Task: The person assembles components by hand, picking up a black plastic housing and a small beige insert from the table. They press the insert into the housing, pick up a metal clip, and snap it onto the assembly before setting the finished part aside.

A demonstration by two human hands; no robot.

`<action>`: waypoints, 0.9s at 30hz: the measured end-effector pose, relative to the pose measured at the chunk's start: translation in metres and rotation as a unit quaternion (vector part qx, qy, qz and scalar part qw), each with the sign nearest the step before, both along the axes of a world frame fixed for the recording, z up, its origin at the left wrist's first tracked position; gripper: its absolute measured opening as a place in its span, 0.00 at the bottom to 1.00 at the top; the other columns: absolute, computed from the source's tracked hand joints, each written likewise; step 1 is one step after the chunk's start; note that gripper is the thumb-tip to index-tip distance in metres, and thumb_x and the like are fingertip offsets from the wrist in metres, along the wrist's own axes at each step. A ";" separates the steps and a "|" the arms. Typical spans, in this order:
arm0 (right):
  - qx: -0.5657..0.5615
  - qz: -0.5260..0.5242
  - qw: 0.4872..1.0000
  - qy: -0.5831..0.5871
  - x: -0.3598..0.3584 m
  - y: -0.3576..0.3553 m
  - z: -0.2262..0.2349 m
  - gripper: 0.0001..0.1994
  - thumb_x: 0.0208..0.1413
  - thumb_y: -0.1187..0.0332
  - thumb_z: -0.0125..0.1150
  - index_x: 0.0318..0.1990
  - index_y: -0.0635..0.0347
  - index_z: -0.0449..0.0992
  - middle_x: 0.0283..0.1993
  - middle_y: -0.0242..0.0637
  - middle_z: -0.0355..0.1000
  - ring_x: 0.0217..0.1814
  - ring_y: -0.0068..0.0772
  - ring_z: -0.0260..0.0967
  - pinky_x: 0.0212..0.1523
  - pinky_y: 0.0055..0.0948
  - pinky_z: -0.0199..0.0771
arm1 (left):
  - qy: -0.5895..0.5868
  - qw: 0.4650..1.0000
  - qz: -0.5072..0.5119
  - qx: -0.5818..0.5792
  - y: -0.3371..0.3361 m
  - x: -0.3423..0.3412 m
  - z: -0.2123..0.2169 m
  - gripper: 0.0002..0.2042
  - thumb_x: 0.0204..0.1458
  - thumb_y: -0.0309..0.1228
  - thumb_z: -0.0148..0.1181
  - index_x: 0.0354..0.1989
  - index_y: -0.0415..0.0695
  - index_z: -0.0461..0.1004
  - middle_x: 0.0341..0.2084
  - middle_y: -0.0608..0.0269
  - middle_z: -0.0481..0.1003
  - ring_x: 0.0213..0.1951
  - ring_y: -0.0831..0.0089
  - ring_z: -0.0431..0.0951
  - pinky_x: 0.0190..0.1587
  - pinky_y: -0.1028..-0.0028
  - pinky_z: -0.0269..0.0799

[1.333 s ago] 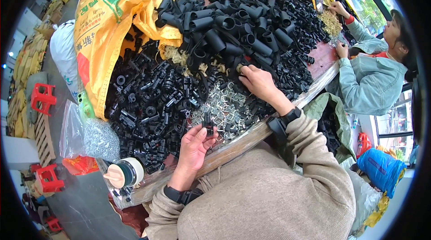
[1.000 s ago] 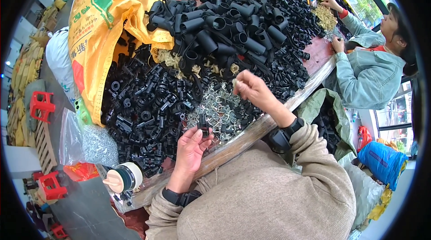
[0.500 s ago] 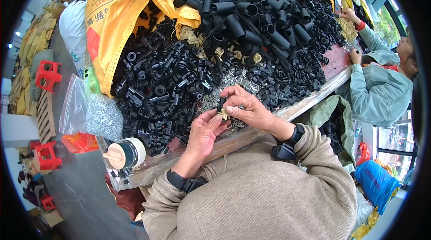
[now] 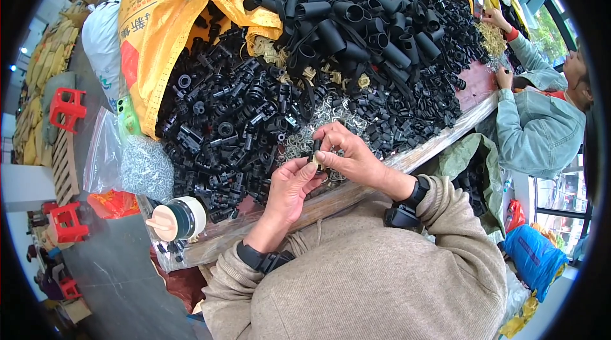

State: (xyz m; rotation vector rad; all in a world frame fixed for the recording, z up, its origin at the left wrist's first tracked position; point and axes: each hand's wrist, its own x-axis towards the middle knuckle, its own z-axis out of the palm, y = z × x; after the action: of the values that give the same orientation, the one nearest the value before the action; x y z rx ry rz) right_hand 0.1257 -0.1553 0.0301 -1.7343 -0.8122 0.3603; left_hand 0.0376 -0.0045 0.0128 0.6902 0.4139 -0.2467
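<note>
My left hand pinches a small cream-coloured plastic part between thumb and fingers, near the table's front edge. From the right, my right hand closes thumb and fingers on a small black piece that meets the cream part. Fingertips cover much of both pieces. Just beyond my hands lies a heap of small silvery metal clips. Black plastic assemblies are piled to the left, and small black parts to the right. Black tubes with straps form a mound farther back.
A wooden edge borders the table in front. A lidded cup and a clear bag of screws stand at the left, below a yellow sack. At the right a co-worker in a pale jacket reaches into the parts.
The cream part has turned between my fingers and shows less now, while the black piece stands more upright above it. Both hands stay in nearly the same place.
</note>
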 end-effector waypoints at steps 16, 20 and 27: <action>-0.380 -0.221 0.825 -0.356 0.066 -0.074 -0.009 0.06 0.44 0.70 0.57 0.30 0.60 0.68 0.28 0.38 0.64 0.30 0.44 0.64 0.29 0.35 0.65 | -0.009 1.000 -0.023 -0.002 0.003 0.003 0.003 0.10 0.49 0.28 0.55 0.37 0.37 0.68 0.31 0.56 0.74 0.31 0.72 0.76 0.33 0.80 0.73; -0.346 -0.235 0.852 -0.316 0.067 -0.074 -0.016 0.06 0.45 0.69 0.55 0.28 0.59 0.68 0.27 0.38 0.64 0.31 0.43 0.65 0.29 0.38 0.64 | -0.007 1.000 -0.015 -0.002 0.002 0.006 0.003 0.09 0.49 0.28 0.55 0.37 0.37 0.69 0.32 0.56 0.74 0.31 0.72 0.76 0.33 0.80 0.73; -0.282 -0.246 0.858 -0.352 0.065 -0.069 -0.015 0.05 0.45 0.70 0.55 0.29 0.59 0.68 0.27 0.38 0.63 0.31 0.43 0.64 0.31 0.35 0.62 | -0.004 1.000 -0.007 -0.001 0.002 0.003 0.003 0.09 0.49 0.28 0.54 0.37 0.37 0.69 0.32 0.56 0.74 0.31 0.73 0.76 0.33 0.80 0.73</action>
State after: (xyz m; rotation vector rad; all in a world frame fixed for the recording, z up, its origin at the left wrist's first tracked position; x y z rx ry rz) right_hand 0.1912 -0.2248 0.0150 -2.6104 -0.7582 -0.4746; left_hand 0.0404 -0.0026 0.0162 0.6923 0.4009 -0.2566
